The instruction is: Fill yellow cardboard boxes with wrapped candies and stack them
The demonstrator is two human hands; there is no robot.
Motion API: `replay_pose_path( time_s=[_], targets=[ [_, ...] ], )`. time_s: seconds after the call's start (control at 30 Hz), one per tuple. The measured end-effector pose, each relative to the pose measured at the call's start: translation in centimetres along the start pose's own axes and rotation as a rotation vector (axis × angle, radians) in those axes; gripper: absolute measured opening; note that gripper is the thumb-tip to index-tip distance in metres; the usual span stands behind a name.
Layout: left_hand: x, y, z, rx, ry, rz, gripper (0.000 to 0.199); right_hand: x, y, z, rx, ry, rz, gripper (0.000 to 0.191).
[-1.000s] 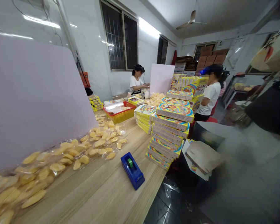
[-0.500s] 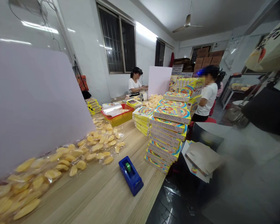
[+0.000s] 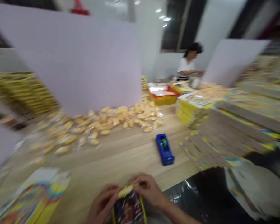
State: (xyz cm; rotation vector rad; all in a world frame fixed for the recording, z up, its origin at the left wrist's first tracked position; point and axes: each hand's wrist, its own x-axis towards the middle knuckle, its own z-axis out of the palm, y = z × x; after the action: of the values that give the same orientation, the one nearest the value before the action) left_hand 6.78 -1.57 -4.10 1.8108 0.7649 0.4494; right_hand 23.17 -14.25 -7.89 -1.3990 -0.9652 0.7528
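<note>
A small yellow-edged box (image 3: 129, 207) with a dark printed front is at the bottom middle, its lower part cut off by the frame. My left hand (image 3: 104, 202) grips its left upper corner, with thumb and fingers closed on it. At the right upper corner, my right hand (image 3: 148, 188) pinches the top edge. The blue tape dispenser (image 3: 165, 151) with a green roll stands on the table beyond my right hand. To the left of my hands lies a colourful yellow and white carton (image 3: 37, 199), blurred.
Wrapped yellow pieces (image 3: 116, 116) lie along a pale upright panel (image 3: 91, 62). Stacked printed boxes (image 3: 224, 130) line the right edge of the table. Behind are a red-and-yellow basket (image 3: 164, 99) and a seated person (image 3: 186, 65). Yellow stacks (image 3: 25, 91) stand at far left.
The view has swung left and down. Both my hands and the small box they hold have come into view at the bottom, and the carton at lower left now shows.
</note>
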Motion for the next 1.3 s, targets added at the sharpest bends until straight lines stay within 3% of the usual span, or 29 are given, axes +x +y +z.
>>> replay_pose_path(
  time_s=[0.1, 0.17, 0.27, 0.4, 0.67, 0.8, 0.93, 1.03, 1.17, 1.23, 1.3],
  targets=[
    [-1.5, -0.2, -0.8, 0.058, -0.103, 0.047, 0.028, 0.1, -0.8, -0.4, -0.065, -0.128, 0.012, 0.023],
    [-1.4, -0.5, -1.0, 0.032, -0.075, 0.063, 0.028, 0.6, -1.2, -0.8, -0.131, -0.203, 0.035, 0.02],
    [-1.0, -0.8, -0.9, -0.131, -0.089, -0.023, 0.03, 1.1, -1.7, -1.1, -0.174, -0.271, 0.085, 0.02],
    [-0.7, -1.2, -0.5, -0.29, -0.137, -0.08, 0.033, 1.3, -1.9, -1.1, -0.191, -0.293, 0.13, 0.024],
    [0.2, -2.3, -1.2, -0.283, -0.244, -0.028, 0.03, 1.8, -1.5, -1.1, -0.15, -0.322, 0.171, 0.033],
    [0.3, -1.9, -2.1, -0.263, -0.347, 0.003, 0.028, 1.6, -2.5, -0.8, -0.194, -0.357, 0.114, 0.031],
    [0.2, -1.7, -2.5, -0.154, -0.352, 0.103, 0.026, 1.1, -3.1, -0.8, -0.255, -0.382, 0.053, 0.027],
    [-0.1, -1.9, -1.9, -0.219, -0.356, 0.094, 0.028, 1.5, -2.8, -1.2, -0.302, -0.402, 0.061, 0.025],
    [-0.8, -2.2, -0.9, -0.453, -0.413, 0.022, 0.05, 3.1, -2.3, -1.4, -0.374, -0.408, 0.053, 0.021],
    [-1.2, -2.3, -0.5, -0.509, -0.361, 0.003, 0.068, 3.8, -2.3, -1.3, -0.374, -0.422, 0.06, 0.018],
    [-1.4, -2.5, -0.4, -0.525, -0.286, -0.018, 0.085, 3.8, -2.7, -1.1, -0.422, -0.358, -0.035, 0.014]
  ],
)
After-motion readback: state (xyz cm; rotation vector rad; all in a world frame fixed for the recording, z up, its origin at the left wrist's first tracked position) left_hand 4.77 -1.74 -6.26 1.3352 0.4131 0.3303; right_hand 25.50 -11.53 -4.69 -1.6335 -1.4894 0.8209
